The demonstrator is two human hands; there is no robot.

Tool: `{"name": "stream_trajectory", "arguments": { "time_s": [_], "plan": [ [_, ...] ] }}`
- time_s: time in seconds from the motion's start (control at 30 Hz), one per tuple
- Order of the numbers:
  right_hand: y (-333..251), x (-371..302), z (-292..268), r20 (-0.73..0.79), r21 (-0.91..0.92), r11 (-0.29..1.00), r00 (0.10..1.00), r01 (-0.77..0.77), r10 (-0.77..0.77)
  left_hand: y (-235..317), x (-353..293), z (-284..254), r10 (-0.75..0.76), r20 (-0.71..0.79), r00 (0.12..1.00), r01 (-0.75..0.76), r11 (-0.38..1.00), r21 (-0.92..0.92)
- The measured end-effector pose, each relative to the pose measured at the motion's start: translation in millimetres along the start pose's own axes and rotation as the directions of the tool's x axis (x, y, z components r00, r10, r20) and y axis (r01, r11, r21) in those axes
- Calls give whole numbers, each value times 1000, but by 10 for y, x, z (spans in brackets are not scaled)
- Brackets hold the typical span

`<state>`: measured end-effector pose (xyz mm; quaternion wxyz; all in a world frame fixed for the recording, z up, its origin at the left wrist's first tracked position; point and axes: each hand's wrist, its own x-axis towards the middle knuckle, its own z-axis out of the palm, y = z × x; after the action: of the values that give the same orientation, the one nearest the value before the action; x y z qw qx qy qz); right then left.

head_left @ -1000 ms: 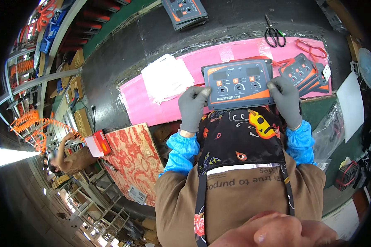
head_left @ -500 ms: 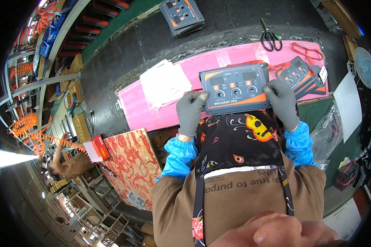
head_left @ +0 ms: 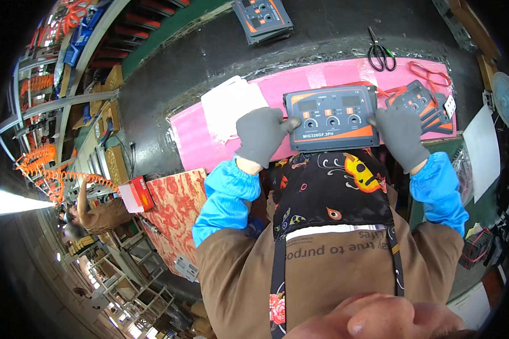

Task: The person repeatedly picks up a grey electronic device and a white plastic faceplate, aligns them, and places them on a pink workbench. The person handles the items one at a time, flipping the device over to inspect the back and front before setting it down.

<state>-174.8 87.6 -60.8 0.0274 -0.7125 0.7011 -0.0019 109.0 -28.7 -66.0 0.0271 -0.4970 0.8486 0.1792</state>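
Note:
A dark grey front panel (head_left: 333,121) with orange trim, two dark windows and three round holes lies before me at the near edge of the pink sheet (head_left: 195,138). It seems to rest on similar panels. At its left edge my left hand (head_left: 261,135), in a grey glove, has its thumb on the panel and its other fingers curled. My right hand (head_left: 400,135), gloved alike, grips the right edge with its thumb over the front. Fingers behind the edges are hidden. Smaller grey-and-orange panels (head_left: 415,99) lie fanned out beyond my right hand.
White sheets (head_left: 229,104) lie left of the panel. Black-handled scissors (head_left: 381,55) and red straps (head_left: 430,74) are at the far right. Another panel stack (head_left: 263,21) sits farther back. A patterned board (head_left: 175,212) is at the left, with a person (head_left: 99,214) beyond it.
Both forearms have swung outward, and the back of my left hand now shows more. The view has shifted, so the table's things appear farther right. The panel stays between my hands.

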Motion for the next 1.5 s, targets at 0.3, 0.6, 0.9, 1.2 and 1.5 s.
{"name": "stream_trajectory", "arguments": {
  "time_s": [0.3,0.6,0.9,1.2,1.5],
  "plan": [
    [-418,-61,247,-220,39,937,917,348,-332,535,5,270,470,-260,844,-457,882,110],
    [-110,-417,563,-243,191,957,955,217,-168,212,-268,470,418,-177,891,-444,884,-149],
    [-154,-557,498,-389,56,964,895,260,-219,211,-353,625,534,-247,809,-573,811,-122],
    [74,-105,-287,-491,10,946,826,323,-277,258,-181,-191,438,-488,755,-585,786,-200],
    [907,1610,223,111,991,-101,944,-84,310,425,-165,-72,91,-683,725,-350,902,-251]
  ]
}}
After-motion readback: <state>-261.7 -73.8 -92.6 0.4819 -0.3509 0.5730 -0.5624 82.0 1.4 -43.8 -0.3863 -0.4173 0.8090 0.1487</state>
